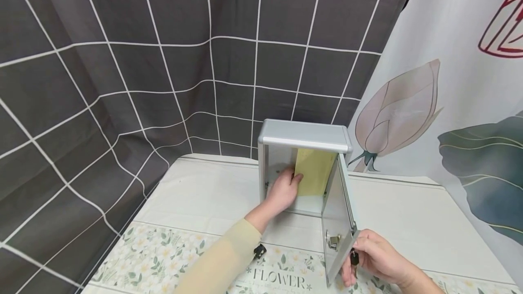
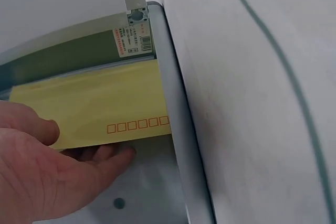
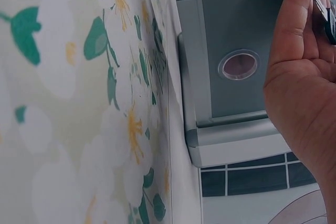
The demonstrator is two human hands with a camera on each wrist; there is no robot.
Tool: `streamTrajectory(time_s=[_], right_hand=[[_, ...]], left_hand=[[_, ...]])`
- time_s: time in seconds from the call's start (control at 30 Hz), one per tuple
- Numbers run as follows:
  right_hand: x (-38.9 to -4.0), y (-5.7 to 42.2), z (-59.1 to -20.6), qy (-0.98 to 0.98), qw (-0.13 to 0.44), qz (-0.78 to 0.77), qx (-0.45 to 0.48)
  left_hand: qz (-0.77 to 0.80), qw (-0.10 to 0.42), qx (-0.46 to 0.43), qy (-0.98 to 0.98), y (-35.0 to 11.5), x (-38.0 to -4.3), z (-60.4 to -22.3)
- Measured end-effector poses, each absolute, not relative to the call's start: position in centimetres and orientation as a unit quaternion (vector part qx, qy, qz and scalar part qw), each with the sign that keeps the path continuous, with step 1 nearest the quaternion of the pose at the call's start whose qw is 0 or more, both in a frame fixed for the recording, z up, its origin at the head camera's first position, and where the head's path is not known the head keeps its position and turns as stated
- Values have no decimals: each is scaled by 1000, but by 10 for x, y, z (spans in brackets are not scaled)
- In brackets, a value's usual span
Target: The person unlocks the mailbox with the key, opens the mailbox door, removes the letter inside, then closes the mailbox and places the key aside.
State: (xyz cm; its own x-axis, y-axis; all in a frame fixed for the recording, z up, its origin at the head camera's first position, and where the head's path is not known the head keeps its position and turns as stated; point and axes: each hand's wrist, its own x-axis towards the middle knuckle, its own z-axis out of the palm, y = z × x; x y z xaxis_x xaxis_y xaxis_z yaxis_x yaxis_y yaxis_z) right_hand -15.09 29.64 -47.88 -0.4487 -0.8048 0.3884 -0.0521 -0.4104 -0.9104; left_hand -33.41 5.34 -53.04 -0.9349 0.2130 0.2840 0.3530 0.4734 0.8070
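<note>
A yellow envelope point(image 1: 314, 171) with a row of small red squares stands inside a silver metal box point(image 1: 306, 131). My left hand point(image 1: 284, 188) reaches into the box and pinches the envelope's edge; in the left wrist view the thumb lies on its face, the fingers behind. The box's hinged door point(image 1: 337, 212) is swung out toward me. At the door's free edge, my right hand point(image 1: 377, 257) grips it beside the lock point(image 1: 333, 241). A key point(image 1: 354, 257) with a black head hangs at the right hand's fingers, and shows again in the right wrist view.
The box stands on a white table cover point(image 1: 212, 189) with a floral, lettered front band. A dark grid-patterned curtain point(image 1: 163, 67) hangs behind and left, a white flower-printed one point(image 1: 396, 117) at the right. A small black buckle-like piece point(image 1: 259, 251) is beside the left sleeve.
</note>
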Motion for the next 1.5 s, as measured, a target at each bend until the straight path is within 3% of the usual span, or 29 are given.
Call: streamTrajectory(time_s=[0.3,0.47,0.63,0.7,0.87,0.93,1.5], right_hand=[[-150,296,-480,471,270,-707,-453],[-151,295,-481,471,269,-706,-455],[-150,296,-482,468,270,-708,-455],[-150,296,-482,466,270,-710,-454],[-151,298,-483,466,265,-709,-459],[-150,298,-483,466,266,-708,-460],[-152,297,-481,469,272,-709,-450]], left_hand=[[-489,57,-179,-852,54,-337,-536],[-463,69,-209,-859,48,-316,-510],[-496,48,-222,-838,37,-295,-482],[-502,54,-234,-831,34,-296,-487],[-509,38,-232,-828,24,-283,-478],[-522,7,-208,-827,17,-268,-458],[-530,-38,-209,-821,-43,-250,-460]])
